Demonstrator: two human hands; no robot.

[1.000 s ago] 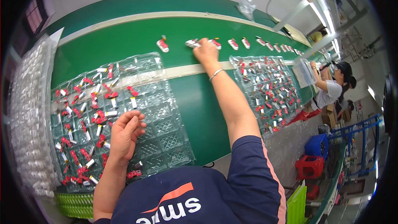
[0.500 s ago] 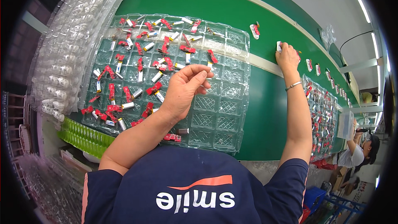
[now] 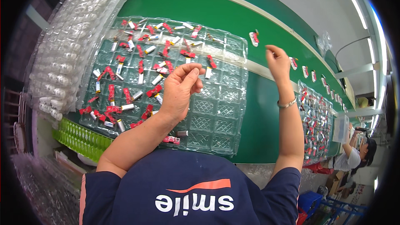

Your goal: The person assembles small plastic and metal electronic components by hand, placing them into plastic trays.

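My left hand [image 3: 180,87] is over the clear plastic tray [image 3: 204,121], its thumb and fingers pressed together. Whatever they pinch, if anything, is hidden. Just beyond its fingertips, a red circuit board with a silver cell [image 3: 208,73] lies in a tray pocket. Many more red boards [image 3: 156,90] with small silver cells fill the tray's left and middle pockets. My right hand [image 3: 278,64] hovers above the green work surface [image 3: 260,114] with curled fingers; I cannot see what is in them. Close by lie a white part with a red piece [image 3: 254,38] and another white-and-red part [image 3: 293,63].
Stacked clear trays with white parts [image 3: 62,58] stand at left, above a green ribbed tray [image 3: 83,139]. Beyond my right arm is another filled tray [image 3: 318,121]. More white parts [image 3: 313,76] line the surface. A co-worker [image 3: 354,156] is at far right.
My right hand has drawn back slightly toward me from the row of white parts, uncovering one of them. My left hand keeps its closed shape over the tray. The view has shifted a little.
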